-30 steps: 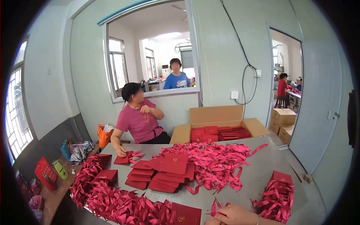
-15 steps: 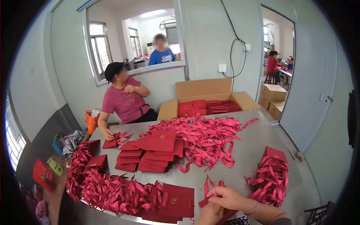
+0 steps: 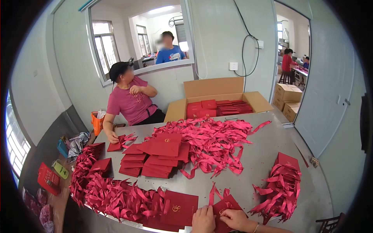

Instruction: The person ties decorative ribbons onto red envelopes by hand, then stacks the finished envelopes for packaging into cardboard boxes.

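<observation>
At the near table edge, a small red paper gift bag [image 3: 228,202] with pink ribbon [image 3: 211,195] at its far end lies under both my hands. My left hand [image 3: 204,220] holds its left edge, fingers bent. My right hand [image 3: 235,219], a bracelet at the wrist, has its fingers curled onto the bag's face; the fingertips are partly hidden. Just left lies a row of finished-looking red bags [image 3: 180,207] with gold lettering, their ribbons heaped along it. To the right stands another stack of ribboned bags [image 3: 286,163].
Flat red bags [image 3: 159,159] are piled mid-table, beside a large heap of loose pink ribbons [image 3: 217,141]. Behind stands an open carton [image 3: 211,87] of red bags. A seated co-worker [image 3: 130,99] touches a small bag at the far left. Another person [image 3: 169,52] stands beyond the window.
My hands have moved apart from their clasped position and now rest on the bag, which lies flatter with more of its face showing. My view has shifted slightly.
</observation>
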`<state>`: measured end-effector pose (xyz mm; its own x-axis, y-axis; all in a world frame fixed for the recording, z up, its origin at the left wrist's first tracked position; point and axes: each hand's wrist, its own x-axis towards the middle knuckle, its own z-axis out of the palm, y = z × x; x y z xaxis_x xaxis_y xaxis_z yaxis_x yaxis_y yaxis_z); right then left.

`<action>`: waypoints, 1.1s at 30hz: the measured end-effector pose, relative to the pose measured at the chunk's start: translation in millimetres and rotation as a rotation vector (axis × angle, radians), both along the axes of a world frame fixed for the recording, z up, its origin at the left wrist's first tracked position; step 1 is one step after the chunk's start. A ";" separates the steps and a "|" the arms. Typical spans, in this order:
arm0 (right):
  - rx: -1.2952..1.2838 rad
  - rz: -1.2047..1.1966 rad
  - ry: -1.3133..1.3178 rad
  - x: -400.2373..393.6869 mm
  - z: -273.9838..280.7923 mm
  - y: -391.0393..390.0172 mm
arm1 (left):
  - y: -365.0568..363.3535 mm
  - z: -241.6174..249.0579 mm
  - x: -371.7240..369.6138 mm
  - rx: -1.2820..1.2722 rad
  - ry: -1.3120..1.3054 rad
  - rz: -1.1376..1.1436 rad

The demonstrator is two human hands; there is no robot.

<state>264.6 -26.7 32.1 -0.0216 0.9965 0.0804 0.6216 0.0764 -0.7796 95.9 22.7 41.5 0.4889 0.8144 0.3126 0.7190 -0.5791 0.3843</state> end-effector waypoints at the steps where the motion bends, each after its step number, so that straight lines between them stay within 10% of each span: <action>1: -0.003 0.000 0.003 -1.4 -1.1 -0.7 | 5.4 1.1 -1.0 -0.012 0.015 0.016; 14: 0.164 -0.138 0.198 -6.3 1.4 -8.7 | 20.2 10.7 -10.7 -0.533 -0.519 0.025; 33: 0.160 -0.105 0.082 -5.0 44.3 16.5 | 38.0 6.6 -11.8 -0.628 -0.499 -0.193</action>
